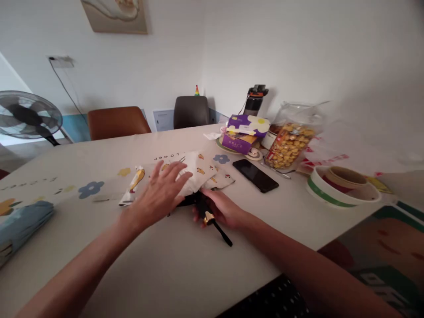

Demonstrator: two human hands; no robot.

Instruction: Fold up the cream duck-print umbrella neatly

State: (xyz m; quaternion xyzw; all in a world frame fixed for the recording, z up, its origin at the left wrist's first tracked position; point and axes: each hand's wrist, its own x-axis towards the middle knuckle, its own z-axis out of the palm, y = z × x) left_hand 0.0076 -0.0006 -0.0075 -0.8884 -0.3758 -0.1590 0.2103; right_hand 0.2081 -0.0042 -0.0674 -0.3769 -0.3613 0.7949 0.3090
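A white folding umbrella (pixel 199 172) with a small yellow and brown print lies partly bunched on the table, its fabric loose and spread. My right hand (pixel 221 207) is closed around its black handle (pixel 202 205), which has a gold band and a black strap hanging toward me. Over the left part of the fabric, my left hand (pixel 162 187) is open with fingers spread. Whether it touches the cloth I cannot tell. Part of the umbrella's fabric and dark underside is hidden behind this hand.
A black phone (pixel 255 175) lies right of the umbrella. Behind it stand a purple tissue pack (pixel 248 126), a dark bottle (pixel 255 101) and a clear snack jar (pixel 289 143). Tape rolls (pixel 331 201) rest at right, a folded blue fabric bundle (pixel 28 225) at left.
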